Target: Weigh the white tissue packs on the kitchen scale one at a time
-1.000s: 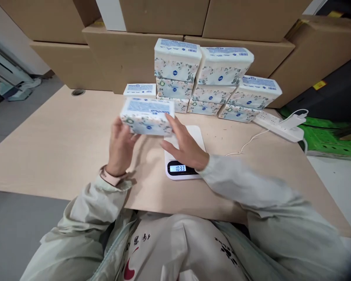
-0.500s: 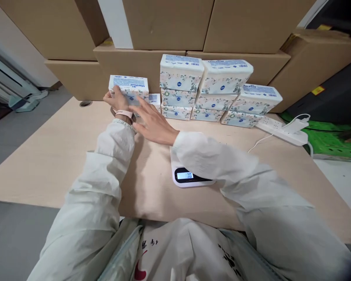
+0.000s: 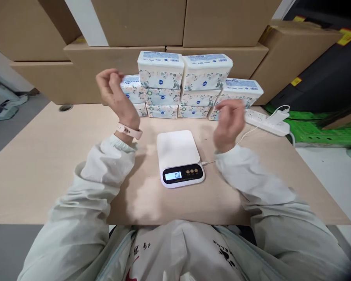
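Observation:
My left hand [image 3: 117, 93] is raised at the left end of a stack of tissue packs, fingers loosely curled and apart, with nothing in it. Partly behind it is a white tissue pack [image 3: 134, 93] with a blue label. My right hand [image 3: 229, 123], slightly blurred, hovers before the stack's right end. Its fingers are bent with a gap at the thumb, and it holds nothing. Tall columns of floral tissue packs [image 3: 160, 76] stand in the middle, with a lower pack [image 3: 242, 88] at the right. Between my forearms lies a white kitchen scale [image 3: 178, 150], its display reading 0.0.
Cardboard boxes [image 3: 140, 23] form a wall behind the packs. A white power strip [image 3: 269, 121] with a plugged-in charger and cable lies at the right on the wooden table [image 3: 84, 156]. Near the far left edge is a round cable hole [image 3: 66, 107].
My left hand has let go of the left tissue pack, which now sits against the middle column. My right hand has swung right, uncovering the scale. The view has shifted.

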The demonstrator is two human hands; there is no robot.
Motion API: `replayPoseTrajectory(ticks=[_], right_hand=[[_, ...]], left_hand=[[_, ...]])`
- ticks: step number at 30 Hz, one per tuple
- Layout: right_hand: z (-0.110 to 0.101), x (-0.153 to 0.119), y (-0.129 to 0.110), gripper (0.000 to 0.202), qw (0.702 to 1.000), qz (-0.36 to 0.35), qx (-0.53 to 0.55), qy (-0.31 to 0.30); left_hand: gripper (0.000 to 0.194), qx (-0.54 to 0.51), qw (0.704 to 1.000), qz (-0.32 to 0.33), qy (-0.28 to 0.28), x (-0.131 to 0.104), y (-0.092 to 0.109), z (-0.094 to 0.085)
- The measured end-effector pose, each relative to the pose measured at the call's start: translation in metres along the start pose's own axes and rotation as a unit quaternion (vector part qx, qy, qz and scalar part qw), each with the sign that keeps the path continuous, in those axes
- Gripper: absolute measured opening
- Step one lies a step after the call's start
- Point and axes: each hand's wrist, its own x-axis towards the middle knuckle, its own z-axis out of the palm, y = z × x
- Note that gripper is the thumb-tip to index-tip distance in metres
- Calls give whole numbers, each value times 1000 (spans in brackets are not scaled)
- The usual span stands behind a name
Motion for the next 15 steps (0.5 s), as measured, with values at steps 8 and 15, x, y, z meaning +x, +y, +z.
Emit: replayPoseTrajectory(ticks=[8,15], right_hand=[[-99,60,168,25,918,284,-85,263],[-102,56,202,38,925,324,-48,194]], left_hand=[[40,-79,864,-238,-437,-129,10,122],[60,-47,855,-164,-490,-157,-70,195]])
